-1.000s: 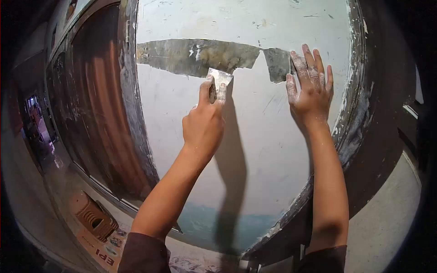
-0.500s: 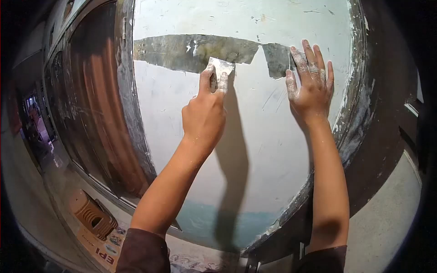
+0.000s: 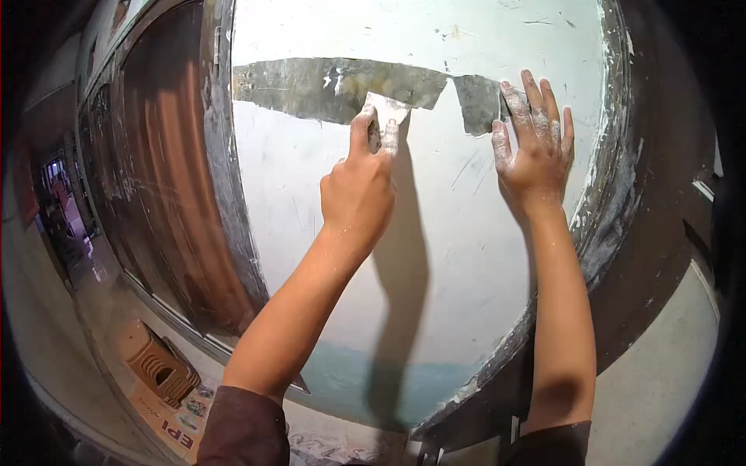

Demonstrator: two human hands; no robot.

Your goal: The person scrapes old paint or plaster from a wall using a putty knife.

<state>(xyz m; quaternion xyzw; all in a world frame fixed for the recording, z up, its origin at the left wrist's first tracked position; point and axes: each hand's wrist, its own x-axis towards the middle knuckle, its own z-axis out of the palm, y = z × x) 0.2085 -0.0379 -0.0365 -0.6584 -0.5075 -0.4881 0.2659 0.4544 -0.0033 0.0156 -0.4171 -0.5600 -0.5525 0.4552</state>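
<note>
My left hand (image 3: 359, 190) is closed around a scraper (image 3: 386, 107) with a whitish, dust-smeared blade. The blade's edge meets the wall at the lower border of a dark bare strip (image 3: 287, 81), where the pale paint is gone. My fingers hide most of its handle. My right hand (image 3: 538, 155) lies against the pale painted wall (image 3: 326, 256) with fingers spread, just right of a smaller dark bare patch (image 3: 479, 105). White dust coats the fingers of both hands.
A worn dark frame (image 3: 614, 194) borders the panel on the right. To the left, a reddish-brown curtain (image 3: 175, 163) hangs behind a dark-framed opening. Stacked brown plastic stools (image 3: 159, 365) stand on the floor at lower left, beside a printed sheet (image 3: 167, 415).
My left hand and the scraper have shifted slightly to the right along the strip's lower edge. The right hand stays in its place on the wall. The whole view has moved a little.
</note>
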